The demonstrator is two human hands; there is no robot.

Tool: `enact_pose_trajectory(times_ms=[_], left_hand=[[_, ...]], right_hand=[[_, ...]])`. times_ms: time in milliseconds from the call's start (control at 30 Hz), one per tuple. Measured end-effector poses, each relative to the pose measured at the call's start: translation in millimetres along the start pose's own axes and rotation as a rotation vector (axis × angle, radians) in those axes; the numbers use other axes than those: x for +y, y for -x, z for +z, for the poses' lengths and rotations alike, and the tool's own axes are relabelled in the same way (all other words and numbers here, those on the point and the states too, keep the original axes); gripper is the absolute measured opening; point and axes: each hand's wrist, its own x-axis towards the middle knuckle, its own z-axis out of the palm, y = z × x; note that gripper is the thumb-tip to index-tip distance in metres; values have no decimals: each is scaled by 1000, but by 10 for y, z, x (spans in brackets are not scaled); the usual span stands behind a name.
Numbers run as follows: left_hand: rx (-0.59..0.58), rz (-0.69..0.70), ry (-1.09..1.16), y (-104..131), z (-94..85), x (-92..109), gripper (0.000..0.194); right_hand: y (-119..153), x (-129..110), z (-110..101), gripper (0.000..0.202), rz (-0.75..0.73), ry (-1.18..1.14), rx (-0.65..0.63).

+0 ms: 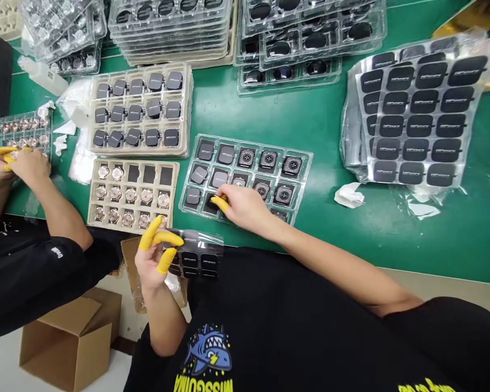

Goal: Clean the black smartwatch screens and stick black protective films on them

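My left hand (153, 258), with yellow finger cots, pinches a clear sheet of black labels (199, 253) below the table edge. My right hand (243, 206) reaches over a clear plastic tray (306, 163) of square watch parts, its fingers closed at the front row, near an empty-looking dark compartment. What its fingertips hold, if anything, is hidden. Left-side parts in the tray carry black labels with white print; those at the right show round sensor backs (292, 165).
A beige tray (90, 190) of round watches and a stack of trays (188, 109) stand to the left. Clear trays (245, 87) are piled behind. Label sheets (420, 125) and crumpled paper (349, 195) lie right. A co-worker's hands (30, 166) are at far left.
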Motion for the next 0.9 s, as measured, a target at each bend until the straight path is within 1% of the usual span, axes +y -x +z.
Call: enact_pose_trajectory(times_ms=[100, 167, 200, 267, 333, 400, 467, 533, 633, 767, 833, 900], left_hand=[[30, -2, 0, 4, -107, -23, 67], [42, 0, -12, -4, -109, -49, 67], [43, 0, -23, -9, -97, -61, 67], [31, 15, -39, -23, -59, -80, 65], [2, 43, -37, -44, -16, -88, 63], [-32, 78, -18, -80, 27, -87, 61], [-68, 109, -12, -130, 73, -74, 59], [-106, 137, -27, -185, 126, -51, 58], [-173, 168, -66, -248, 215, -6, 57], [-269, 220, -158, -293, 344, 44, 56], [-306, 271, -203, -312, 414, 67, 56], [-333, 319, -249, -330, 493, 97, 56]], right_hand=[[-17, -150, 157, 17, -10, 56, -4], [-24, -188, 191, 19, 11, 97, 19], [-36, -175, 176, 21, 26, 112, 34], [-84, -80, 77, 30, 60, 132, 77], [-169, 88, -99, 39, 114, 146, 153], [-280, 278, -301, 42, 184, 179, 230], [-391, 434, -468, 41, 216, 227, 237], [-481, 517, -565, 38, 212, 248, 205], [-559, 525, -607, 35, 201, 224, 189], [-576, 472, -641, 38, 196, 171, 198], [-519, 440, -676, 34, 192, 134, 202], [-384, 380, -696, 35, 187, 91, 208]])
